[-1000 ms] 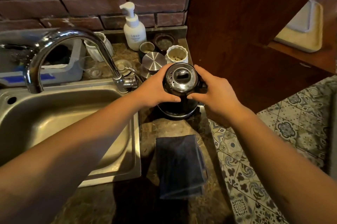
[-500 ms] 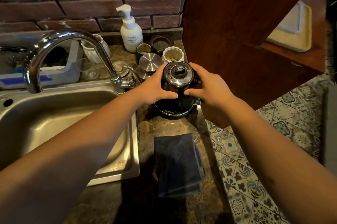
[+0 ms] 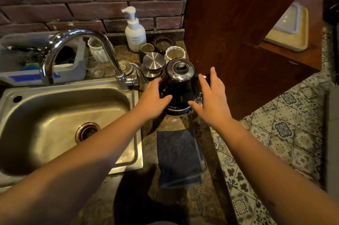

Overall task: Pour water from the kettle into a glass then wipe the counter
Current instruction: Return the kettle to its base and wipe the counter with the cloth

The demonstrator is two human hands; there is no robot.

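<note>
A black kettle [image 3: 178, 85] with a shiny steel lid stands on its base on the dark stone counter [image 3: 185, 204], just right of the sink. My left hand [image 3: 153, 100] is beside its left flank and my right hand [image 3: 212, 100] beside its right, both with fingers spread and off the kettle. A folded dark blue cloth [image 3: 178, 158] lies flat on the counter in front of the kettle. A clear glass [image 3: 96, 68] stands behind the tap, near the back of the counter.
A steel sink [image 3: 60, 120] with a curved tap [image 3: 80, 48] fills the left. A white soap pump bottle [image 3: 134, 32], a steel canister [image 3: 153, 63] and small cups crowd the back. A wooden panel [image 3: 238, 41] rises right of the kettle; tiled floor lies below right.
Both hands held the kettle around its top before; now they have let go and opened outward to either side. The kettle stands on its base.
</note>
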